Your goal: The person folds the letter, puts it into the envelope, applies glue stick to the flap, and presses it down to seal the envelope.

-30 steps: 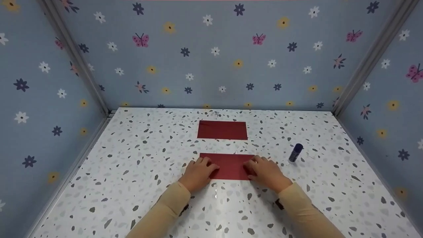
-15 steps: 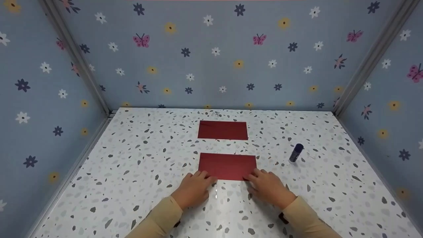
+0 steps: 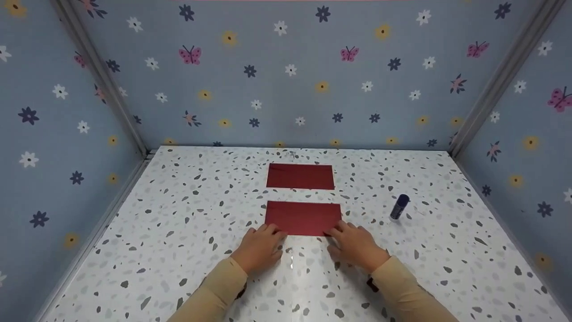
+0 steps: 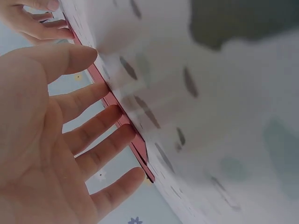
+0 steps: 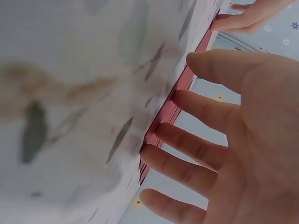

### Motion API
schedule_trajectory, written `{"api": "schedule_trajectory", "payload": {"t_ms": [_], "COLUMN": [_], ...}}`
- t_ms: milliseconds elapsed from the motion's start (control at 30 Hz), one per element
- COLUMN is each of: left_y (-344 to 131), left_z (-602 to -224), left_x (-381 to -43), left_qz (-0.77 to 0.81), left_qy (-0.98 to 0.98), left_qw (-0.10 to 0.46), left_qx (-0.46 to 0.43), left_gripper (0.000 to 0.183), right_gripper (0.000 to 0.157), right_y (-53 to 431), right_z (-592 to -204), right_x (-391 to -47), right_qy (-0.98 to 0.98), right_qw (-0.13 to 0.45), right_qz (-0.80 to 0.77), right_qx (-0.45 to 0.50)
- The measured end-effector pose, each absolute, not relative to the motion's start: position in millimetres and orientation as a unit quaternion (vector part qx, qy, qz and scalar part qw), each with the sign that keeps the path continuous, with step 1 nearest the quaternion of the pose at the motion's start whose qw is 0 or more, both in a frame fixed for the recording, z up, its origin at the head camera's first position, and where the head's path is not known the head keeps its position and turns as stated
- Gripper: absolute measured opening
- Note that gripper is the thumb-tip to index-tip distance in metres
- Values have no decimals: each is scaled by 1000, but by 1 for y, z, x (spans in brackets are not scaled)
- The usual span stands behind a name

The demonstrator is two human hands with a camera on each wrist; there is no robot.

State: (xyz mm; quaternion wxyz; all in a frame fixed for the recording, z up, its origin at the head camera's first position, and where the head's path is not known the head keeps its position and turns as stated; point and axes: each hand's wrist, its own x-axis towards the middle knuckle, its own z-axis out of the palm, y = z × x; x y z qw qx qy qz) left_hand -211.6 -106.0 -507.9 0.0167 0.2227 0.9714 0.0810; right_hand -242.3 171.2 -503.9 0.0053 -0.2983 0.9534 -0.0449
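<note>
A red rectangular sheet (image 3: 304, 218) lies flat on the speckled table, its long side towards me. My left hand (image 3: 260, 247) touches its near left corner with the fingertips. At the near right corner, fingertips of my right hand (image 3: 355, 245) rest on the edge. Both wrist views show extended, spread fingers, with several fingertips against the red sheet (image 4: 112, 100) and neither hand gripping it. Beyond it, parallel and separated by a narrow strip of table, lies a second, darker red sheet (image 3: 300, 176).
A glue stick-like tube with a dark blue cap (image 3: 399, 207) stands on the table (image 3: 201, 214) to the right of the sheets. Blue walls with flowers and butterflies (image 3: 286, 89) enclose the table at the back and both sides.
Both hands first drew back from over the nearer sheet to its near edge. Since then that sheet has slid away from me and slightly left, closer to the far sheet, which stayed put.
</note>
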Motion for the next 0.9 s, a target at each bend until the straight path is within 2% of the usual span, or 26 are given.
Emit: {"api": "schedule_trajectory", "payload": {"t_ms": [233,900], "left_y": [-109,-106], "left_z": [-508,-508], "left_x": [-228,-250], "left_qz": [98,112], "left_qy": [976,982], "left_qw": [31,55], "left_qx": [191,140], "left_gripper": [49,54], "right_gripper": [47,43], "right_y": [159,147], "right_z": [-502,-500], "right_x": [-258,-281], "right_qy": [961,969], "right_qw": [31,35], "right_qz": [-32,-21], "right_qx": [-274,-243]}}
